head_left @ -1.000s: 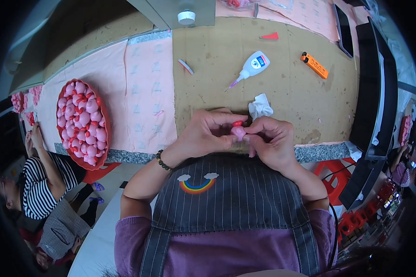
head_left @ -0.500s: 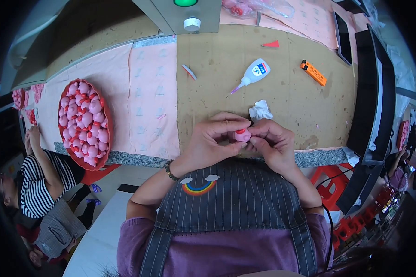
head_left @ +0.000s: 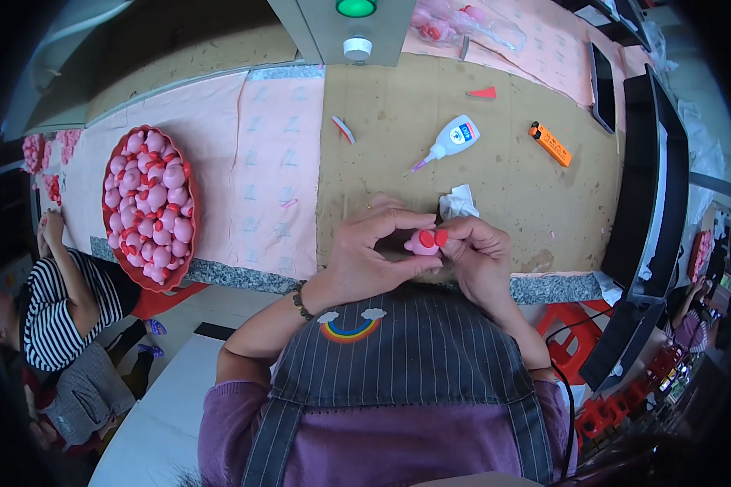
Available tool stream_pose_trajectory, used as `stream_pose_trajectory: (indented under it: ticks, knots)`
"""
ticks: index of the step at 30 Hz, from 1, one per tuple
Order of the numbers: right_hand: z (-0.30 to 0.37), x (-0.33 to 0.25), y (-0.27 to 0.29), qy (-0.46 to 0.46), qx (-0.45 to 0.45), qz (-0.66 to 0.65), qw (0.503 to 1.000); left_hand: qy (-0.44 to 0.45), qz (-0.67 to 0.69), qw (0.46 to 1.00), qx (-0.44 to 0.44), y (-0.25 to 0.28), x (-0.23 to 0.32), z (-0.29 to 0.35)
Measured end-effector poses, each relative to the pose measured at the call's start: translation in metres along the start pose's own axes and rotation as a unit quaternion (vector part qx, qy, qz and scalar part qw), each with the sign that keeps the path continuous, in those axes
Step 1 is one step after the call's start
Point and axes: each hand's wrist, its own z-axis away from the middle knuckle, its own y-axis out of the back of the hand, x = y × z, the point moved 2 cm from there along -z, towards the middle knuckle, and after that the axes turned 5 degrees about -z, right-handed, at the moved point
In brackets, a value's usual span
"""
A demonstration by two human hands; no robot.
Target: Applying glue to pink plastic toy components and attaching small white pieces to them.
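Close to my apron, both hands meet at a small pink toy figure with red parts (head_left: pixel 417 244). My left hand (head_left: pixel 364 253) pinches its pink body between thumb and fingers. On the other side, my right hand (head_left: pixel 482 255) has its fingertips closed at the red end; how much of that end they cover is hard to make out. Just beyond the fingers lies a crumpled white tissue (head_left: pixel 458 201). A white squeeze bottle of glue (head_left: pixel 458 136) with a thin purple tip rests on the cardboard (head_left: pixel 382 178), the tip pointing toward me.
At left stands a red scalloped tray (head_left: pixel 190 223) heaped with similar pink and red pieces. An orange cutter-like tool (head_left: pixel 551 144), a red scrap (head_left: pixel 482 93) and a phone (head_left: pixel 602 88) lie to the right. A grey box (head_left: pixel 345 32) stands ahead. A person in stripes (head_left: pixel 77 296) works at left.
The toy figure has turned in my fingers, so more of its red parts show. My right fingertips have shifted on its red end. The view has shifted slightly.
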Motion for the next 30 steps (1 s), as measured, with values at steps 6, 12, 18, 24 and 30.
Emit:
stream_pose_trajectory:
  ticks: [6, 12, 18, 24, 30]
  knots:
    - [-0.007, 0.014, 0.000, -0.068, -0.014, -0.214, 0.974, 0.100, 0.148, 0.983, 0.038, -0.007, -0.003, 0.003]
    - [-0.011, 0.017, -0.004, -0.045, 0.005, -0.242, 0.969, -0.015, 0.062, 0.998, -0.013, -0.001, -0.005, -0.003]
    - [-0.011, 0.010, 0.001, -0.073, -0.002, -0.247, 0.966, -0.051, 0.018, 0.998, -0.024, 0.000, -0.001, -0.006]
    - [-0.004, -0.007, -0.008, -0.001, 0.023, 0.005, 1.000, 0.008, -0.031, 0.995, 0.096, 0.000, -0.014, -0.004]
    - [-0.008, -0.018, -0.018, 0.215, 0.010, 0.199, 0.956, 0.030, -0.095, 0.994, 0.045, 0.005, 0.001, -0.012]
